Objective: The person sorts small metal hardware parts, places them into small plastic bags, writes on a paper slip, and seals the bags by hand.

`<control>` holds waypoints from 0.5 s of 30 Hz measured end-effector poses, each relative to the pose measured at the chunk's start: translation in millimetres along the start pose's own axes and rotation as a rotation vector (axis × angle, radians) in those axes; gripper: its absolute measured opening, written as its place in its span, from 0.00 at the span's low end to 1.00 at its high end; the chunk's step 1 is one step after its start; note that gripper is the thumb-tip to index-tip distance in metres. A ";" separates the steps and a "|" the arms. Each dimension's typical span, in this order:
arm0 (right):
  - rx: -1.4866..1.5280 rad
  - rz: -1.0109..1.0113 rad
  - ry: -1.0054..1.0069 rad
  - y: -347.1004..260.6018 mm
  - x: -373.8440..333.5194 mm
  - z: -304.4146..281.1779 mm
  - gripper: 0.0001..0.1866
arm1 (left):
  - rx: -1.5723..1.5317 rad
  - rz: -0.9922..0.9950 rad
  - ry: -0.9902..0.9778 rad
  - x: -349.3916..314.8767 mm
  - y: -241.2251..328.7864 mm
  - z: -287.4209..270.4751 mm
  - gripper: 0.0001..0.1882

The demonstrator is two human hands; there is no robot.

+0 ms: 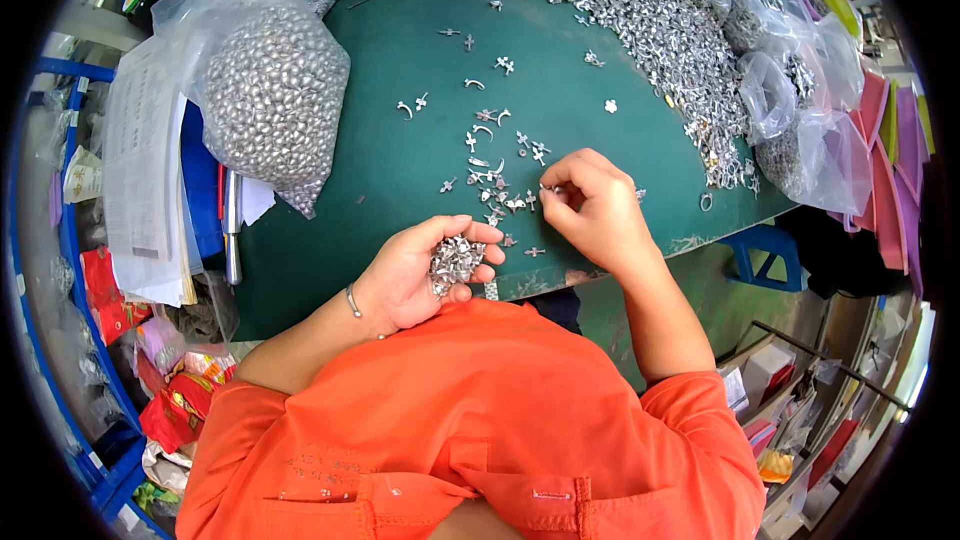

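My left hand (408, 275), palm up near the table's front edge, is cupped around a heap of small silvery metal pieces (457, 265). To its right, my right hand (592, 205) hovers just over the green tabletop with thumb and forefinger pinched together. A small silvery metal piece (556, 191) shows at those fingertips; its exact shape is too small to tell. Between and beyond the hands lie loose silvery charms (495, 175), among them crosses and curved crescent pieces. A flower-shaped charm (611, 106) lies farther off to the right.
A big pile of silvery metal parts (640, 20) covers the far right of the green table (400, 155). A clear bag of silvery beads (275, 90) stands at left beside papers (150, 190). Plastic bags (800, 140) line the right edge. A blue stool (765, 258) stands below.
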State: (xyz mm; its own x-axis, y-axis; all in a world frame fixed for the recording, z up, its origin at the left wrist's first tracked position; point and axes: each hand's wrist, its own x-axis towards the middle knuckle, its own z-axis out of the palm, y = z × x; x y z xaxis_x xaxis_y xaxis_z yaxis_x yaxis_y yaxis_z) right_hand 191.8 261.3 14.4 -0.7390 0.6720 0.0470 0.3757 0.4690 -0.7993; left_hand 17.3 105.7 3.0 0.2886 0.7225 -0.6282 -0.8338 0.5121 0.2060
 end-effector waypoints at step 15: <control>-0.088 -0.198 -0.024 -5.3 -1.9 10.5 0.06 | -0.126 0.111 0.128 -5.8 3.1 -1.3 0.13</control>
State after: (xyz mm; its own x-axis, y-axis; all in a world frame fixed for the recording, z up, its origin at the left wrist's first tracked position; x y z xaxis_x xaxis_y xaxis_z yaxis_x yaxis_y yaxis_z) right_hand 185.4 251.5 12.2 -0.8162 0.5483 0.1823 0.2687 0.6395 -0.7203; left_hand 12.4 102.5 6.3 0.1365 0.7019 -0.6991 -0.9116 0.3652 0.1887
